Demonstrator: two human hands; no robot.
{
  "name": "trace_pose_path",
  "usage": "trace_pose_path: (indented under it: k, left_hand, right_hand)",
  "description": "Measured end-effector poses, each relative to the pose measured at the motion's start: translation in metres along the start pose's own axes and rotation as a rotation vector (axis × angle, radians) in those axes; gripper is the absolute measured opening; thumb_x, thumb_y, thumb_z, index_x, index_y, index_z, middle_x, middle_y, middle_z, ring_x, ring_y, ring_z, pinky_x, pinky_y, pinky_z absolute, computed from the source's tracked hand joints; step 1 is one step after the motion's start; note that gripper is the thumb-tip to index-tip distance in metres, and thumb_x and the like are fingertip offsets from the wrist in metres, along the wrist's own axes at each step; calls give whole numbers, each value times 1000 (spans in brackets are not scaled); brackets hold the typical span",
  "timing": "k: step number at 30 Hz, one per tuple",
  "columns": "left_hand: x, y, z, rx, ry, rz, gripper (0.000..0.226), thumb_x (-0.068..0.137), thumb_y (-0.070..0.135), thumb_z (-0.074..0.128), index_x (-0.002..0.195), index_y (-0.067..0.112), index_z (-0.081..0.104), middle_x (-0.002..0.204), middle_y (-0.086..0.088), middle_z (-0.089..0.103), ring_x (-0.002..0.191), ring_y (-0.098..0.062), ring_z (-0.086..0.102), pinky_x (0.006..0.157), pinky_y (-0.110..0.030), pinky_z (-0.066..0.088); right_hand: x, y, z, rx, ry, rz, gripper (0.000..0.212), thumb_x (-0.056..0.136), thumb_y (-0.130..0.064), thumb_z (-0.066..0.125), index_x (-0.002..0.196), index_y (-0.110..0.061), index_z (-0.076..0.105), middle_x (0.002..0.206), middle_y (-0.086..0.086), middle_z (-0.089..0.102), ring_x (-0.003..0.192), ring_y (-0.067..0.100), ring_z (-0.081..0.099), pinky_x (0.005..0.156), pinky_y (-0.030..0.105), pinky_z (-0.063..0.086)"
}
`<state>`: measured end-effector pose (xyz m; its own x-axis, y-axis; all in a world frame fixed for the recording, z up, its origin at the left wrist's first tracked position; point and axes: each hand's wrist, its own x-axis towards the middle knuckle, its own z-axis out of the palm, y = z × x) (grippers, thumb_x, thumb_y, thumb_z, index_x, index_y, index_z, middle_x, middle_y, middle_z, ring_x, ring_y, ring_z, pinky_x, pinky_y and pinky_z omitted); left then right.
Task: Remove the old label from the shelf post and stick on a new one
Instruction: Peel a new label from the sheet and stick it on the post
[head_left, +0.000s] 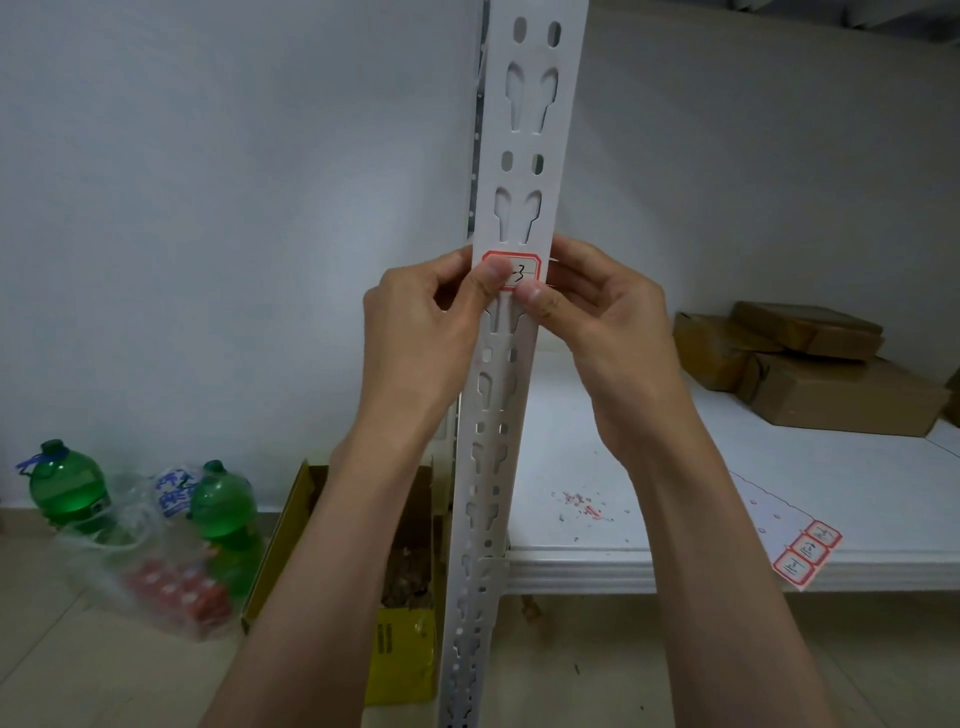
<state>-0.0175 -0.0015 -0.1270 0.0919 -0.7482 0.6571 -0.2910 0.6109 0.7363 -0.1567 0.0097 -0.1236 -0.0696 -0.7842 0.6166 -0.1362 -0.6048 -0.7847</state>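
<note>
A white slotted shelf post (524, 156) runs up the middle of the view. A red-bordered label (522, 270) with a handwritten "3" sits on its front face. My left hand (426, 322) wraps the post's left edge, its thumb pressing on the label's left half. My right hand (602, 306) wraps the right edge, its thumb on the label's lower edge. Part of the writing is hidden under my left thumb. A label sheet (802, 551) with three red-bordered labels lies at the shelf's front edge, lower right.
The white shelf board (675, 551) carries small red and white paper scraps (584, 506) and brown cardboard parcels (810, 364) at the back right. On the floor to the left stand two green bottles (67, 488), a plastic bag with red items (171, 587) and an open yellow box (405, 571).
</note>
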Motion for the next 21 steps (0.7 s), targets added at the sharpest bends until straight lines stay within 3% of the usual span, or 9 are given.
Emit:
trace_pose_path:
  k: [3,5,8,11,16,21]
  left_hand:
    - [-1,1,-1,38,-27,-6,43,91,46,62,127,23,68,113,9,73,93,1,67,79,-2,47]
    - [-2,2,-1,55,-27,-8,43,90,43,66,127,23,68,114,8,73,96,-5,68,80,-2,46]
    - [-3,4,1,23,8,3,37,89,39,69,122,22,72,105,9,75,91,-3,70,78,-3,50]
    - [-2,0,-1,-35,-7,-24,37,88,42,70,121,24,72,103,12,75,92,-2,70,81,-11,55]
    - [2,-7,-8,-162,-65,-80,40,94,41,60,125,18,70,112,9,75,101,-1,69,94,-27,56]
    - [2,-4,-2,-20,-33,-22,40,100,39,50,128,16,67,113,2,74,103,-10,69,94,-29,56]
  right_hand:
    - [-1,-3,-4,-15,-63,31,38,97,-7,63,133,-19,63,111,-15,74,105,0,69,82,12,53]
    - [-1,-6,-3,20,-53,53,30,101,-13,58,128,-24,64,105,-19,75,104,-1,69,81,13,53]
    - [-1,-6,7,36,54,52,19,98,-27,63,116,-28,68,97,-20,75,98,-2,70,78,14,54]
    - [0,-2,17,10,155,29,16,96,-27,67,112,-28,69,96,-17,74,92,-3,71,73,14,55]
    - [0,0,16,26,159,35,17,97,-28,64,114,-25,69,101,-13,75,94,1,72,78,16,56]
    - [3,2,16,-93,172,2,25,100,-31,60,122,-22,67,107,-12,73,100,4,70,85,21,58]
